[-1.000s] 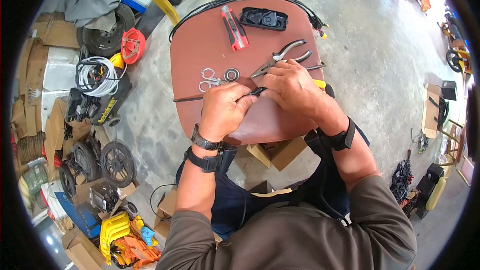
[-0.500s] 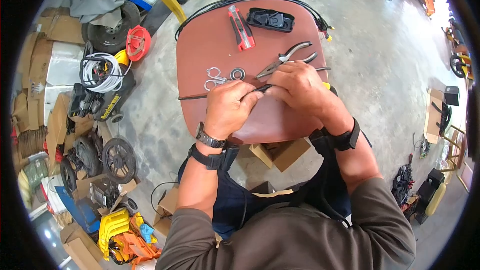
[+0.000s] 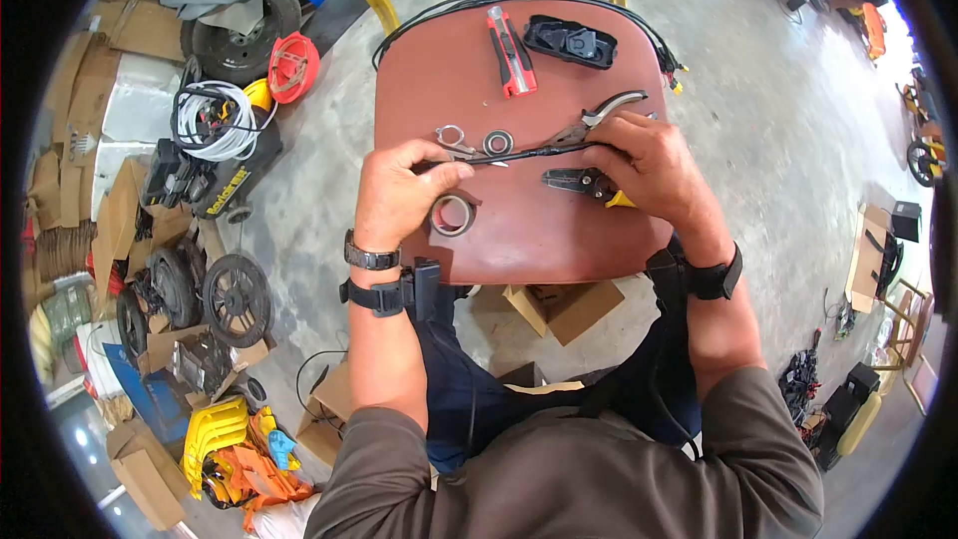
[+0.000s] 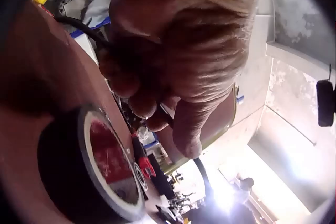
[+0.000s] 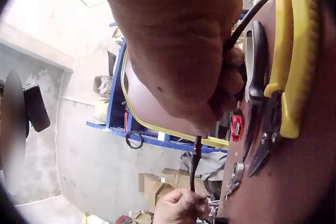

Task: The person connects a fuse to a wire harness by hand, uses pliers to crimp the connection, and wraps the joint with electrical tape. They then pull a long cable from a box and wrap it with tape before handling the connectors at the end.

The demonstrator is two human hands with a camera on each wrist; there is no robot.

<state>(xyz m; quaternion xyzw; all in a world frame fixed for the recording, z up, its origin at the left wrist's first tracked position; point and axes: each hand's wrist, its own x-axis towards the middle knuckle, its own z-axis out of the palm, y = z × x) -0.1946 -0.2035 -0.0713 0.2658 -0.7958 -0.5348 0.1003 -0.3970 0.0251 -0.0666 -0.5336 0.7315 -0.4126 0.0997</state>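
pinching cable point(image 3: 524, 154) | left grip point(image 3: 399, 192), right grip point(image 3: 651, 168) apart | tape roll point(image 4: 64, 166) inside seat edge point(image 3: 559, 271)

Workshop, concrete floor point(image 3: 778, 140), loose wheels point(image 3: 238, 296), piled cardboard point(image 3: 150, 28), pliers point(image 3: 611, 110) and cutter point(image 3: 512, 55) on a chair seat point(image 3: 529, 240)

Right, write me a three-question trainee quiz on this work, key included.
1. Name the thing that the left hand and the right hand hold stretched between them.
2. True or false: the roll of tape is nearer the right hand than the left hand.
3. In the head view, what lies just right of the utility knife?
a) red helmet
b) black plastic tray
c) white coil

Key: 1. A black cable; 2. False; 3. b
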